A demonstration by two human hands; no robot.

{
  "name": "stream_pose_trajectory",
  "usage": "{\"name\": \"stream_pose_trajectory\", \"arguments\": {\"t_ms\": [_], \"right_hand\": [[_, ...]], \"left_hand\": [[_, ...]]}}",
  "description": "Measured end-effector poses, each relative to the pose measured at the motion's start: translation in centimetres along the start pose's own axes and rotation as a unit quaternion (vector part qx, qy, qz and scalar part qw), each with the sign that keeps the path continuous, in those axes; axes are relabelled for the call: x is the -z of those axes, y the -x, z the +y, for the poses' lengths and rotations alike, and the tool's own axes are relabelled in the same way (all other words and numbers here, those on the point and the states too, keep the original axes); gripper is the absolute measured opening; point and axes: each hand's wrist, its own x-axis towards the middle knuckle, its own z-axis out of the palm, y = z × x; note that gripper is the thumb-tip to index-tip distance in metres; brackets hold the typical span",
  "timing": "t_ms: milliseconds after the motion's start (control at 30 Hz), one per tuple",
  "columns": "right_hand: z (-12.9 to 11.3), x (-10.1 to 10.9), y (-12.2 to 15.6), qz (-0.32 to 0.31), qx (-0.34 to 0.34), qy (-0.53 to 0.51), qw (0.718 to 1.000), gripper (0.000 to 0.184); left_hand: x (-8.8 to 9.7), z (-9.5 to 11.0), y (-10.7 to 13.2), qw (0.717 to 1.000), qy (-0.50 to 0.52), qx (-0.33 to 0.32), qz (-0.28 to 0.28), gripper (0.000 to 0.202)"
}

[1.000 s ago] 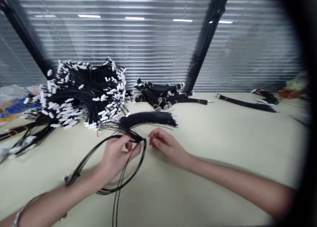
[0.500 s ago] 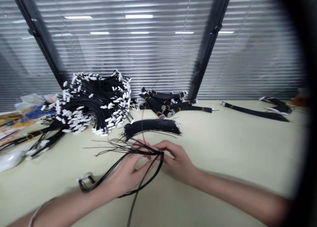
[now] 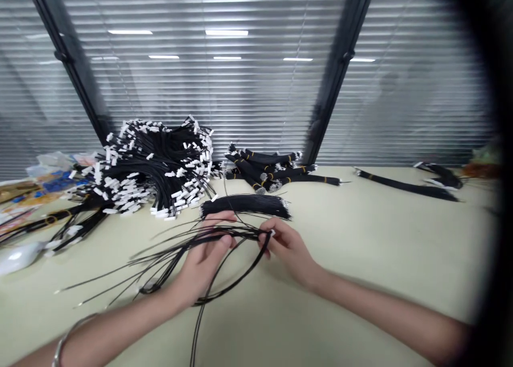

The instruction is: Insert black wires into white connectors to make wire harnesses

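Note:
Thin black wires (image 3: 188,242) run across my left hand (image 3: 208,252), passing between its thumb and fingers. My right hand (image 3: 286,247) pinches the same wires at their right end, by a small white connector (image 3: 273,232). From there a black strand curves down in a loop under both hands. Loose wire ends fan out to the left over my left forearm, and two strands trail toward the near edge of the view. Just beyond my fingers lies a thick bundle of cut black wires (image 3: 246,205).
A big heap of black cables with white connectors (image 3: 156,164) rises at the back left. Yellow-banded wire bundles (image 3: 276,169) are piled at the back centre. One long bundle (image 3: 404,184) lies farther right. A white computer mouse (image 3: 20,257) sits on the pale table (image 3: 360,249).
My left hand has opened out a little along the wires, away from my right hand. The loose ends have swung down and left. A white connector now shows at my right fingertips.

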Motion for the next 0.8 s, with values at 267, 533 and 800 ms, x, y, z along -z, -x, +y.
{"name": "stream_pose_trajectory", "arguments": {"t_ms": [267,533,800], "right_hand": [[-4.6,4.1,-0.7,0.002,-0.003,0.011,1.0,0.019],[-11.5,10.8,-0.1,-0.023,-0.022,0.182,0.983,0.034],[-16.4,4.5,-0.3,0.006,0.201,0.455,0.868,0.039]], "left_hand": [[0.1,1.1,-1.0,0.972,0.065,0.177,-0.143,0.05],[2.0,10.1,0.3,0.97,-0.197,0.011,-0.142,0.03],[-2.7,12.0,-1.6,0.977,-0.16,-0.116,-0.075,0.102]]}}
